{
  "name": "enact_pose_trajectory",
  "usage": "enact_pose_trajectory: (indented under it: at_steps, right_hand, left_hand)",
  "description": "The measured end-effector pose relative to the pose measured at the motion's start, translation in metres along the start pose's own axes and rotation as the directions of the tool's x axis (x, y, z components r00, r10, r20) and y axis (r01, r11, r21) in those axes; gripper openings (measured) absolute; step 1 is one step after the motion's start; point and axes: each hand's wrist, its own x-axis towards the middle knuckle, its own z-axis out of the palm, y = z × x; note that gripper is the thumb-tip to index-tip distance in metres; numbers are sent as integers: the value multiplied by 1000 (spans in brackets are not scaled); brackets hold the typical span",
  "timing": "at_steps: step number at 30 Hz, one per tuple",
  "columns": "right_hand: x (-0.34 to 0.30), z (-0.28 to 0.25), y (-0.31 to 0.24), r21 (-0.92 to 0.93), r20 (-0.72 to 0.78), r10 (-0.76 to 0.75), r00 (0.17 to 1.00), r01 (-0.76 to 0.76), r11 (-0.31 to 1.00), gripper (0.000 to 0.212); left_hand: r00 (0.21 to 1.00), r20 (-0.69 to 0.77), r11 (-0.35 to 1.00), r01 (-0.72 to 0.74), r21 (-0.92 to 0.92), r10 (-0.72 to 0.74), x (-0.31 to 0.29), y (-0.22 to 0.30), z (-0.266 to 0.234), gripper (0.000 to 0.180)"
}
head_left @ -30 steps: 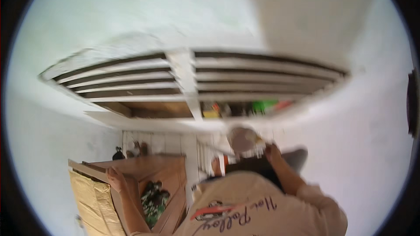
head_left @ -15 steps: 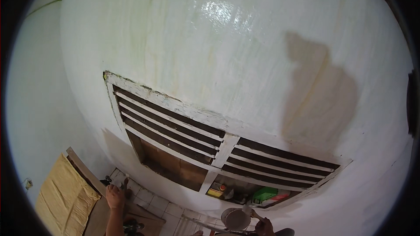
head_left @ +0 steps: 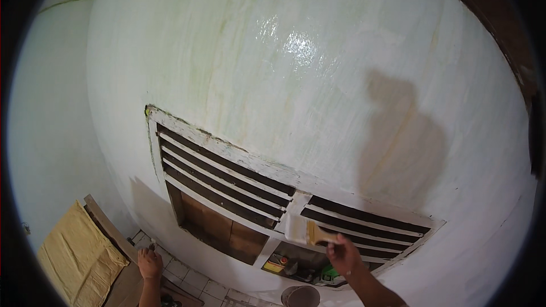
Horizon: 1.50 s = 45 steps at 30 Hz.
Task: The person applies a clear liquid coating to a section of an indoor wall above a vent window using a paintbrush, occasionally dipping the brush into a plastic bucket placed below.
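My right hand is closed round the handle of a wide paintbrush, raised in front of the slatted window frame. Its bristles are coated white and point left, and a yellowish band joins them to the handle. Whether the bristles touch the frame I cannot tell. Below and left of this hand is a round bucket, cut off by the lower edge. At the lower left, my left hand has its fingers curled over the edge of a brown wooden board, beside a yellow cloth-covered panel.
The whitish-green wall fills most of the view, with a wet, shiny patch high up and my shadow at right. A white window frame has dark slats and openings below. Bottles and a green item stand in one opening. Floor tiles show below.
My right hand has lifted the paintbrush up from the bucket to the window frame. The left hand stays at the board's edge. The view has shifted slightly.
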Motion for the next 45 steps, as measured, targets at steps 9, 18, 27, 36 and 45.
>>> enact_pose_trajectory:
  at_steps: [9, 18, 27, 36, 45]
  right_hand:
    - [37, 244, -115, -76, 503, -182, 845, 252, 965, 29]
    - [55, 461, -185, 115, 635, -625, 454, 745, 657, 36]
    - [124, 585, -226, 28, 464, -881, 88, 993, 114, 38]
    - [146, 622, -250, -181, 223, -957, -183, 957, -225, 37]
    - [119, 589, -192, -257, 348, -932, -103, 945, -201, 36]
  left_hand:
    - [999, 24, 999, 24, -45, -23, -2, -6, -3, 12]
    - [999, 7, 997, 47, -69, -47, -1, -7, 8, 14]
    - [997, 45, 998, 63, -30, -61, -3, -5, -1, 15]
    - [966, 254, 998, 62, -21, -55, 12, 15, -38, 26]
    - [952, 299, 997, 73, -20, -64, 15, 24, -67, 30]
